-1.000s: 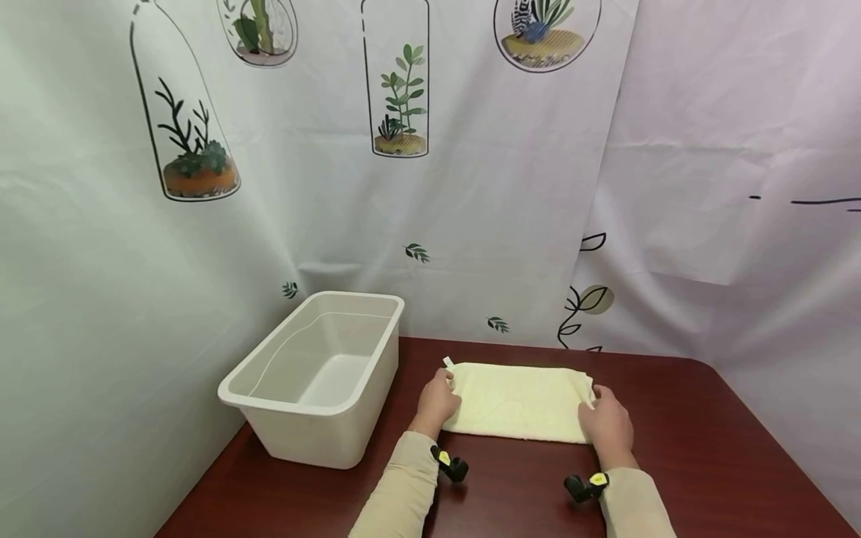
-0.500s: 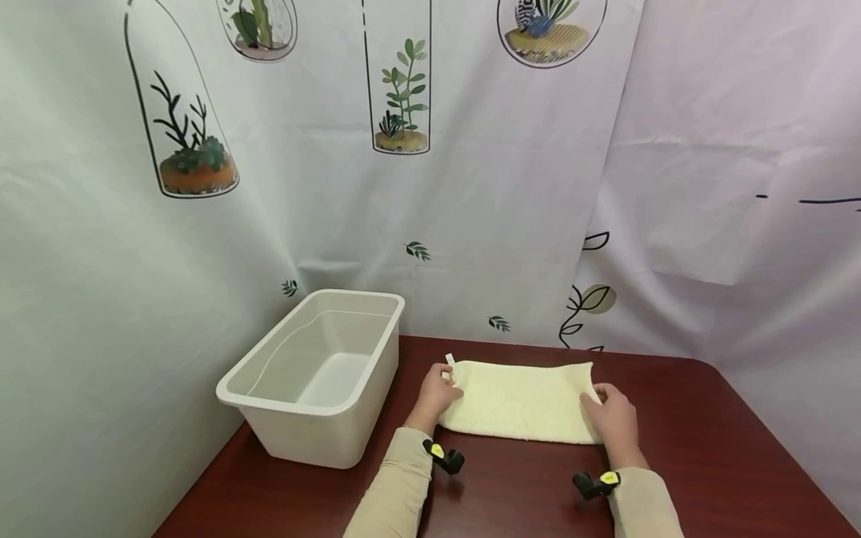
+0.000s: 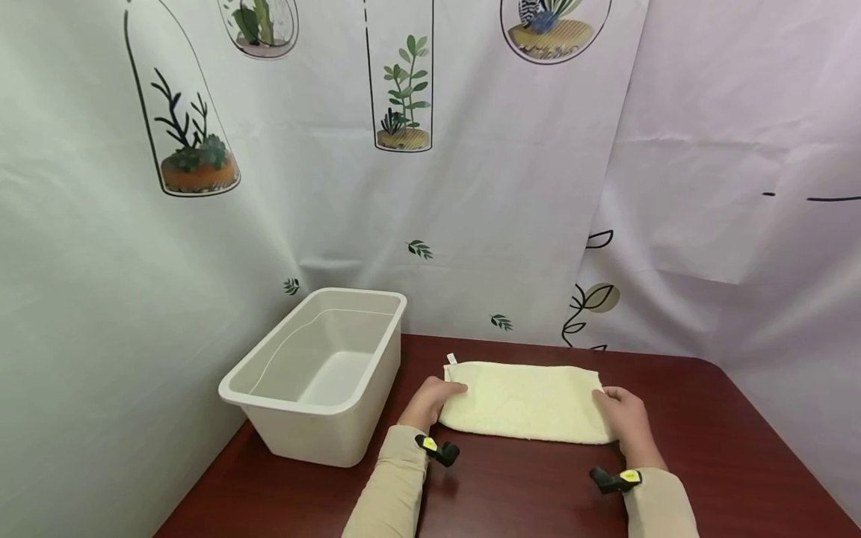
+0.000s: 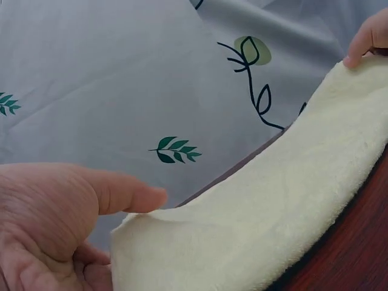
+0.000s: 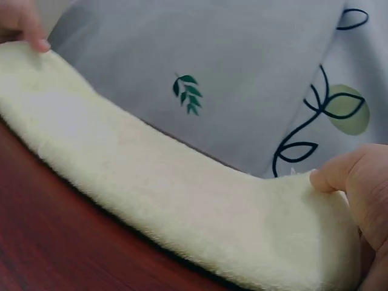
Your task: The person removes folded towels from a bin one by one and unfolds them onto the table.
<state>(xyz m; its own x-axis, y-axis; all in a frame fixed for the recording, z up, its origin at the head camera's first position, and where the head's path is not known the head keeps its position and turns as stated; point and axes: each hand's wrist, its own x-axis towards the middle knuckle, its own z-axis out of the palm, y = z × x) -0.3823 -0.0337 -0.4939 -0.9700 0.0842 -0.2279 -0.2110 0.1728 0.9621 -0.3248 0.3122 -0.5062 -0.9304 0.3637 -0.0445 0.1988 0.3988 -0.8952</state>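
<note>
A pale yellow towel [image 3: 528,403], folded into a wide strip, is held at both ends. My left hand [image 3: 428,401] pinches its left end, thumb on top and fingers underneath, near a small white tag [image 3: 452,359]. At the other end my right hand [image 3: 625,420] grips the towel with the thumb over its top. In the left wrist view the towel [image 4: 254,206] sags between the two hands, its lower edge just over the table. The right wrist view shows the right thumb [image 5: 333,176] pressed on the towel's corner; the fingers behind are mostly hidden.
A white plastic tub [image 3: 350,400] with nothing visible inside stands to the left, near the curtain. The dark red tabletop [image 3: 518,493] lies below the towel. A printed curtain [image 3: 498,202] hangs behind and along the left. Black wrist cameras [image 3: 439,450] sit on both sleeves.
My right hand has moved slightly right and my left hand slightly left, drawing the towel wider. The towel's raised top right corner has come down.
</note>
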